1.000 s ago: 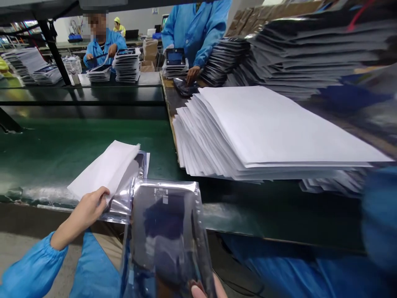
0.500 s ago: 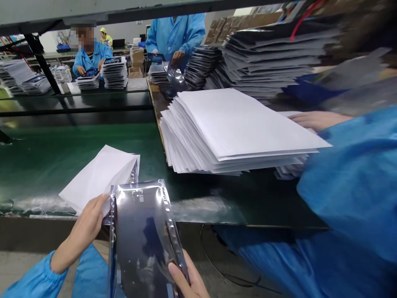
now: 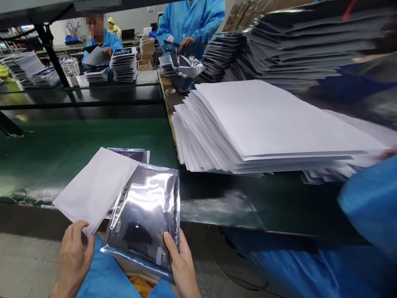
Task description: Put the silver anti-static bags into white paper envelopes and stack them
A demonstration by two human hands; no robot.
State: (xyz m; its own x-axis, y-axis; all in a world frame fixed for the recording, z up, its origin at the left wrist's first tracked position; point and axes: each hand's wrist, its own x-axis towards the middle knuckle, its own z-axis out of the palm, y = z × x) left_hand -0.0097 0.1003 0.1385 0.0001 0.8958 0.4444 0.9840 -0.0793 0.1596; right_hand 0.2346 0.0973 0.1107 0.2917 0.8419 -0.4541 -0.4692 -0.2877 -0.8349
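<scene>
My left hand (image 3: pixel 73 258) grips the near corner of a white paper envelope (image 3: pixel 94 188) that slants up over the green belt. My right hand (image 3: pixel 182 267) is closed on the lower right edge of a shiny silver anti-static bag (image 3: pixel 145 211) with a dark flat item inside; the bag lies tilted beside the envelope, partly under it. Behind them, a second silver bag (image 3: pixel 132 154) lies flat on the belt.
A tall fanned stack of white envelopes (image 3: pixel 263 124) sits to the right on the bench. Piles of dark bagged items (image 3: pixel 297 49) rise behind it. A co-worker's blue sleeve (image 3: pixel 369 207) fills the right. Other people in blue coats work at the far benches. A green conveyor belt (image 3: pixel 62 145) runs left.
The silver bag has swung from upright to lying tilted beside the envelope. Both hands dropped lower toward my lap, and the co-worker's arm drew back to the right.
</scene>
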